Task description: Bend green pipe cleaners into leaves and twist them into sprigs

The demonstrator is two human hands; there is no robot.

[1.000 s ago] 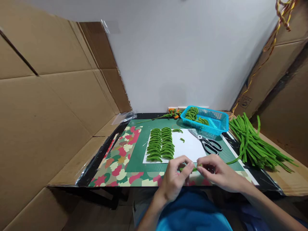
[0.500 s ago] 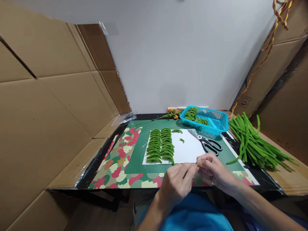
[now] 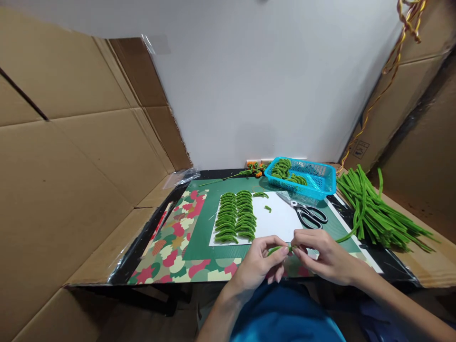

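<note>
the left hand [image 3: 257, 262] and right hand [image 3: 323, 252] pinch a green piece [image 3: 273, 250].

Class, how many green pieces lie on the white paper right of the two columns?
2: a longer piece near the far edge, a shorter piece below it; hands may hide more.

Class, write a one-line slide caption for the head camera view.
Both hands pinch a fuzzy green piece near scissors, two columns of curved green pieces and a blue basket.

left hand [image 3: 259, 261]: bare | right hand [image 3: 327, 255]: bare | forearms [image 3: 225, 306]: bare | garment [image 3: 285, 316]: blue
</note>
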